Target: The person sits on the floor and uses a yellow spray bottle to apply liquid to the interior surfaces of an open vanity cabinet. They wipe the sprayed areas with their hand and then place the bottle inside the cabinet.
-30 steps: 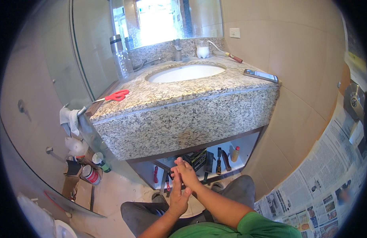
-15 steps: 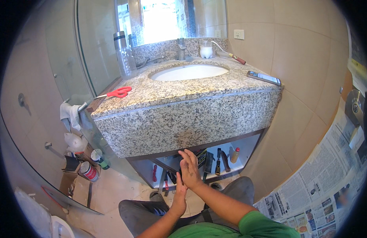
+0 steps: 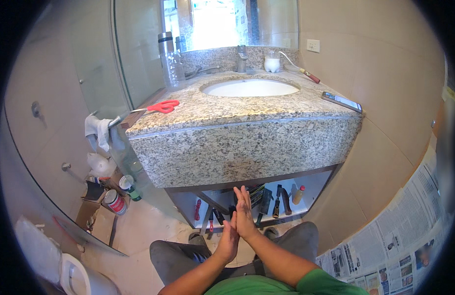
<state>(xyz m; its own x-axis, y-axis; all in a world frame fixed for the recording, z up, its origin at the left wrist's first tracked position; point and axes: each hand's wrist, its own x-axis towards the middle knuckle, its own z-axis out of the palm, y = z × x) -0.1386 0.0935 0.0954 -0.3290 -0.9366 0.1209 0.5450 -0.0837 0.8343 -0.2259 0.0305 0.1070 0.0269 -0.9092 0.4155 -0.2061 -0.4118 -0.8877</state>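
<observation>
Overhead, granite counter (image 3: 247,142) fronts pressed-together hands (image 3: 237,223), tool shelf (image 3: 267,201) behind.

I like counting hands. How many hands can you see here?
2. The left hand and the right hand are pressed palm to palm, below the granite counter and in front of the open shelf. No other hands show.

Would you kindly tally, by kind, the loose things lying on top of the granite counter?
Red-handled scissors: 1
Phone: 1
Clear bottles: 2
White cup: 1
Red-handled tool: 1
Total: 6
Both hands are pressed together below the counter, holding nothing.
</observation>
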